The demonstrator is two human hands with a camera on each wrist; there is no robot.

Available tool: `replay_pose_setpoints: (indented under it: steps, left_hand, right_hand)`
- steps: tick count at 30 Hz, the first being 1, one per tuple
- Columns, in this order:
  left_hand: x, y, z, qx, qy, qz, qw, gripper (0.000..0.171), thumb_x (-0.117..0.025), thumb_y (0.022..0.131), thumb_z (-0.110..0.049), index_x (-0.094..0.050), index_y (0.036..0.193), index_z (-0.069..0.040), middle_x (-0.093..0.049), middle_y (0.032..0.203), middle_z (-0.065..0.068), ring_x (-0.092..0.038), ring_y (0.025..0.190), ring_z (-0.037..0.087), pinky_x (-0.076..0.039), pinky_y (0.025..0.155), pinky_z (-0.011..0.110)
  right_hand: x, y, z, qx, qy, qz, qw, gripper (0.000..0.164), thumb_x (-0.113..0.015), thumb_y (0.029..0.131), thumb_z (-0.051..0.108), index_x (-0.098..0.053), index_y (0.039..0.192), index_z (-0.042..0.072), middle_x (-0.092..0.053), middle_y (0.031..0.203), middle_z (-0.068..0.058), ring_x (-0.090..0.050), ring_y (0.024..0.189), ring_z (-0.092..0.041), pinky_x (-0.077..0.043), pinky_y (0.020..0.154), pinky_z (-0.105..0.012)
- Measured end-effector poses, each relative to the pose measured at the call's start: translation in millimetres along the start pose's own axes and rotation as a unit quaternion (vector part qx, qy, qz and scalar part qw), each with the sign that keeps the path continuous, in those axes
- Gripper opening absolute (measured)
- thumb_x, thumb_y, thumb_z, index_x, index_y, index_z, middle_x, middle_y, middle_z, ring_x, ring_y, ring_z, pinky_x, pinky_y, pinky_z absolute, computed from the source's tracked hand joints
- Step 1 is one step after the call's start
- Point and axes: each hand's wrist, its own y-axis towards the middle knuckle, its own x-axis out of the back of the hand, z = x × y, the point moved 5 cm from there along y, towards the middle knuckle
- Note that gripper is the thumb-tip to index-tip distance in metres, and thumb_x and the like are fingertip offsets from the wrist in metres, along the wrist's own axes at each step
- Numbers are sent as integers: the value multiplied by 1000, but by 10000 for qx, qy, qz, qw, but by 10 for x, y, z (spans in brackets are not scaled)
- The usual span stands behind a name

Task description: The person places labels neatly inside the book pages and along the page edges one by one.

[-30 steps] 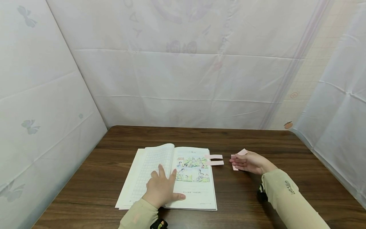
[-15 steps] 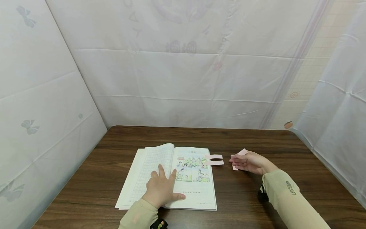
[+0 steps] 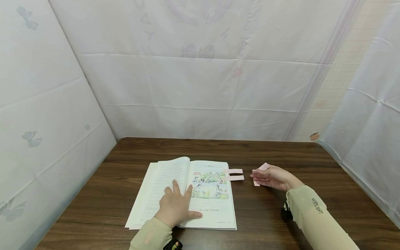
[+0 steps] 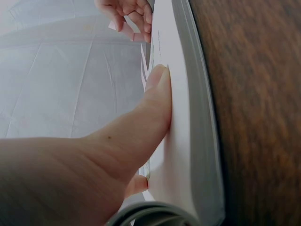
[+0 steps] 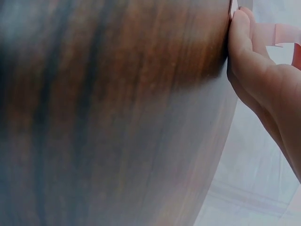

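Observation:
An open book (image 3: 217, 217) lies on the table, a grid-lined page on the left and coloured pictures on the right. My left hand (image 3: 175, 205) rests on it with spread fingers, over the middle fold; in the left wrist view the thumb (image 4: 157, 94) presses on the page. Two pink paper strips (image 3: 234, 178) stick out past the book's right edge. To the right of them, my right hand (image 3: 275, 177) pinches pink paper (image 3: 264, 166) that shows above and below the fingers. Whether this is one strip or more, I cannot tell.
The dark wooden table (image 3: 150, 147) stretches around the book on all sides. Pale printed cloth (image 3: 200, 86) hangs behind the table and along its left and right sides.

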Motion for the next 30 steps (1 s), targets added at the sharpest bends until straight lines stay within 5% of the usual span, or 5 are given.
replay_pose_setpoints:
  steps: [8, 30]
  left_hand:
    - [-1, -5, -2, -53, 61, -68, 9999, 101, -69, 66, -78, -55, 142, -14, -39, 141, 43, -52, 98, 48, -47, 49, 38]
    - [6, -11, 1, -34, 104, -12, 9999, 100, -68, 67, -79, -54, 143, -15, -40, 142, 42, -53, 98, 47, -45, 47, 35]
  right_hand:
    - [-4, -9, 3, 23, -18, -6, 10000, 24, -50, 104, 13, -56, 121, -3, -71, 115, -6, -66, 106, -14, -51, 96, -28]
    - [-4, -39, -13, 166, -12, 40, 9999, 41, -50, 104, 14, -43, 134, -13, -63, 129, -16, -63, 115, -16, -49, 103, -34]
